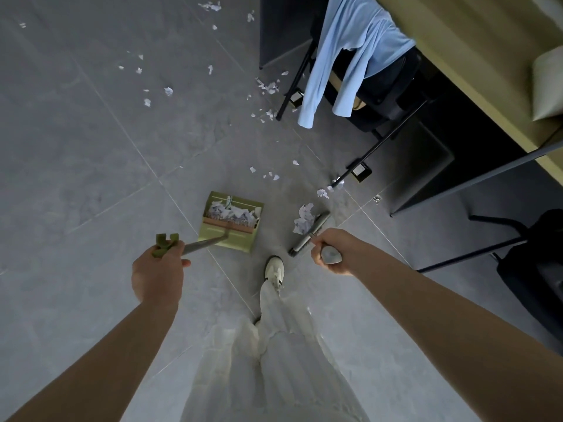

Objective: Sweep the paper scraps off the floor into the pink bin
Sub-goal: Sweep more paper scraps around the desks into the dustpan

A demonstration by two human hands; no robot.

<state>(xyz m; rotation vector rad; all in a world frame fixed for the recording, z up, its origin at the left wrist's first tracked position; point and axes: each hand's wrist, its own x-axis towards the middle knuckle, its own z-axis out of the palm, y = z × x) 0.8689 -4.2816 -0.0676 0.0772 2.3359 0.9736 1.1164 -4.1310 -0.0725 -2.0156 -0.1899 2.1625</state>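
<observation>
Left hand [158, 271] grips the green long-handled dustpan [230, 220], right hand [327, 252] grips the grey broom [309, 234]: keep the pan lip flat, drag the crumpled white paper scraps [304, 219] leftward with short strokes.

grey tiled floor [91, 166], black chair [380, 95] draped with blue shirt [344, 56], beside wooden desk [475, 65]

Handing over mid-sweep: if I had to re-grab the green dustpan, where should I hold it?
By the green grip at the handle's top, from above, as the left hand does. The long handle slants up from the dustpan, so the scrap-filled tray stays flat on the floor.
</observation>
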